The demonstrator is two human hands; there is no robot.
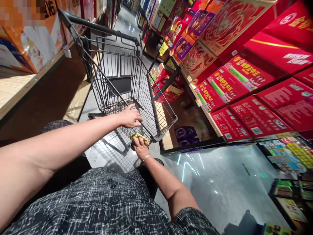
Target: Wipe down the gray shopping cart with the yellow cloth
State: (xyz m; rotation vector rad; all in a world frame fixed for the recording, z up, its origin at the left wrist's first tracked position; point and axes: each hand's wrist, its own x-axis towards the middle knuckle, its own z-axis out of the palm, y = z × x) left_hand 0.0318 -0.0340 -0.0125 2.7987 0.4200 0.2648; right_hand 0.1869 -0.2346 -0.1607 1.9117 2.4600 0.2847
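Note:
A black wire shopping cart (pixel 117 67) stands tilted in view just ahead of me. My left hand (pixel 130 117) reaches over its near side rim, thumb apart and fingers loosely spread; whether it bears on the wire is hard to tell. Lower down, my right hand (pixel 141 148) has its fingers closed on a folded yellow-green cloth (pixel 139 135), beside the cart's near lower corner. A thin bracelet (pixel 146 158) circles that wrist. The wire basket shows only its mesh and a dark panel (pixel 120 86).
Red boxed goods (pixel 246 73) are stacked on the right-hand shelf, with purple packs (pixel 185 134) on its lower level. On the left a wooden shelf (pixel 18 85) holds orange cartons (pixel 36 45). Grey shiny floor (pixel 207 182) runs behind the right shelf's end, near more displays (pixel 286 153).

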